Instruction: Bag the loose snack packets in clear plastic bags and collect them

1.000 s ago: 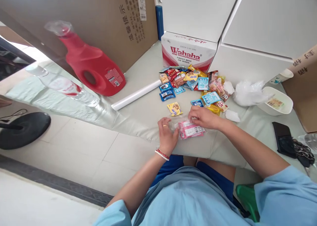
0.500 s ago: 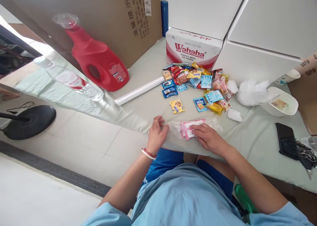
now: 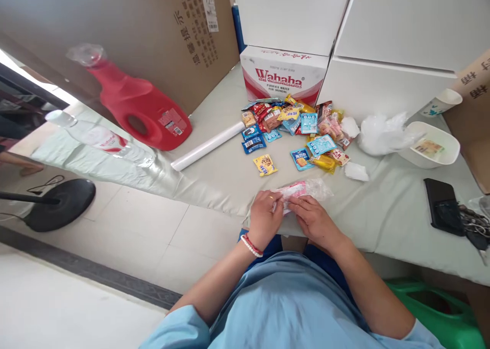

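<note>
A clear plastic bag with pink snack packets inside (image 3: 302,190) lies at the table's near edge. My left hand (image 3: 265,217) pinches its left end, and my right hand (image 3: 314,220) grips it from the near side, both hands touching at the bag. Just beyond lies a pile of small snack packets (image 3: 294,127) in red, blue, yellow and pink, with a yellow cookie packet (image 3: 265,165) lying apart at its near left.
A red detergent jug (image 3: 138,106), a water bottle (image 3: 101,139) and a white roll (image 3: 206,146) lie at left. A Wahaha box (image 3: 281,76) and white boxes stand behind. At right are crumpled plastic (image 3: 383,133), a white bowl (image 3: 431,151) and a black phone (image 3: 442,206).
My hands have come together on the bag at the table edge: the left moved right onto its end, the right closed on it. The bag looks rolled narrower.
</note>
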`<state>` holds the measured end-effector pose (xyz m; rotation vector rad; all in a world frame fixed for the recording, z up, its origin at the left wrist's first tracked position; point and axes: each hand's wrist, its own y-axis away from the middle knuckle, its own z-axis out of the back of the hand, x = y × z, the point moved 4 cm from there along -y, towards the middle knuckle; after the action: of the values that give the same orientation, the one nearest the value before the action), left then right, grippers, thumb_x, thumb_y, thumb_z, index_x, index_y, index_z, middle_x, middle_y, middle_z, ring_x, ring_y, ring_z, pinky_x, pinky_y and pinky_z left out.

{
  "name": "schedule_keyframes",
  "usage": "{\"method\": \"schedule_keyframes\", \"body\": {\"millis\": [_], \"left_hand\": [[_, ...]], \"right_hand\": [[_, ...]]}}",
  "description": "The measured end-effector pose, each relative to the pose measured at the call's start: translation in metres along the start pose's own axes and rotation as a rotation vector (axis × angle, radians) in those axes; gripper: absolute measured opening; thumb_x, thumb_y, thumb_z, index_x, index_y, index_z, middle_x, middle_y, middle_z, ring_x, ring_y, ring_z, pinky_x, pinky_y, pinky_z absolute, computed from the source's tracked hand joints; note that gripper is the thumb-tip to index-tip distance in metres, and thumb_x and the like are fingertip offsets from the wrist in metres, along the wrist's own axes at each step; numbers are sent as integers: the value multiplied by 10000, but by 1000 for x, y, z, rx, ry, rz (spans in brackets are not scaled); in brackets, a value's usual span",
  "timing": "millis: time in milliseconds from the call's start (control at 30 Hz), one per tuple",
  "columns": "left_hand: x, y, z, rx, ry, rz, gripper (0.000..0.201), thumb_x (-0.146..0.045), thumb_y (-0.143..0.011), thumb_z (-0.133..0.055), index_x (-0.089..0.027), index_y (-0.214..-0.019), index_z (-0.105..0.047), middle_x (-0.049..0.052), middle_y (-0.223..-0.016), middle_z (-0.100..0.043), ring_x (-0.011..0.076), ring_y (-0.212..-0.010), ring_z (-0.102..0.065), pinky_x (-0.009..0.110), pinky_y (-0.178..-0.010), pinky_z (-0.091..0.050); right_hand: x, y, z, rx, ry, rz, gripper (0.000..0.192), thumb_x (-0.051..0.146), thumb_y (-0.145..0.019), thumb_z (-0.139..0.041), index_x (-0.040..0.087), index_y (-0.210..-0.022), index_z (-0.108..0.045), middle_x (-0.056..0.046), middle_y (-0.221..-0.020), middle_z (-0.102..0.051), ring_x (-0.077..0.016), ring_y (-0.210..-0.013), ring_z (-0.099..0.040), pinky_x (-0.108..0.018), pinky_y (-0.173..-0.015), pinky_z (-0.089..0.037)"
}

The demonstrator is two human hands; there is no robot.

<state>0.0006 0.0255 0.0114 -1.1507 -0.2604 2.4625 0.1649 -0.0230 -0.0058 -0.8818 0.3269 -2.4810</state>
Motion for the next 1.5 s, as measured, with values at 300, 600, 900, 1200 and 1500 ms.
{"method": "schedule_keyframes", "body": {"millis": [300,600,900,1200,1500], "left_hand": [[-19,5,-38,193,-445,-136,315,-288,-1028,-522,-212,-1307,-648,163,-1210,-674,357,-1241,-572,491,-929,-480],[-25,4,-45,274,-510,-275,301,-142,-1009,-487,-208,-1249,-656,140,-1295,-673,285,-1322,-566,445,-934,-483],[-5,3,-22,358,-94,-274,323,-80,-893,-510,-196,-1112,-717,135,-1325,-675,278,-1320,-588,476,-1104,-504],[34,11,-11,172,234,298,372,-75,-742,-522,-206,-1045,-694,97,-1239,-717,256,-1190,-669,485,-1073,-549],[-1,13,10,341,433,160,502,-169,-856,-527,-268,-1341,-615,65,-1437,-642,247,-1353,-599,441,-1129,-519]], "right_hand": [[-53,27,52,-489,168,-576,367,409,-996,-561,199,-1286,-642,-170,-1270,-670,-333,-1214,-577,-563,-1077,-443],[-64,3,52,-335,38,-601,141,340,-970,-559,237,-964,-655,-79,-1006,-666,-242,-920,-637,-364,-846,-517],[-3,-51,0,117,218,-361,233,163,-1032,-432,168,-1018,-665,-141,-1063,-665,-262,-998,-598,-370,-919,-480],[18,-27,-34,77,367,-340,669,328,-946,-656,150,-1543,-411,-244,-1528,-479,-419,-1329,-458,-593,-1059,-418],[3,-41,3,-63,251,-491,414,208,-928,-619,194,-1341,-598,-173,-1317,-643,-364,-1164,-571,-537,-982,-507]]}}
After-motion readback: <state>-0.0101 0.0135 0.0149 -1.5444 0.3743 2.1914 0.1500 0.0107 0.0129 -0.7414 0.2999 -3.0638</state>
